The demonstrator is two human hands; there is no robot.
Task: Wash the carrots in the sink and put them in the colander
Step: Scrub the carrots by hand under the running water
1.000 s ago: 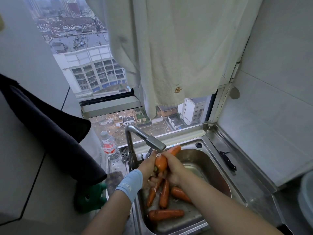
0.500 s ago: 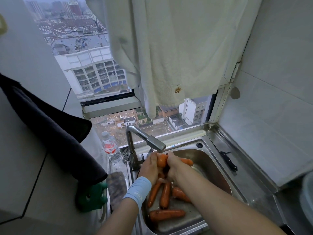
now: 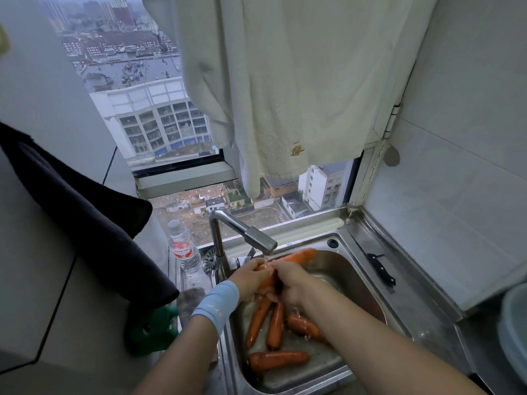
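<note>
One carrot [image 3: 296,256] is gripped by both closed hands, left hand [image 3: 251,276] and right hand [image 3: 288,280], under the faucet [image 3: 258,240], so that water rinses it above the sink [image 3: 356,286].

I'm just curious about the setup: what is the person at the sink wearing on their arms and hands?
Both hands are bare, with no gloves. The left hand has a light blue wristband with a faint white marking around the wrist. The right hand and forearm carry nothing: no sleeve, band or watch shows.
</note>
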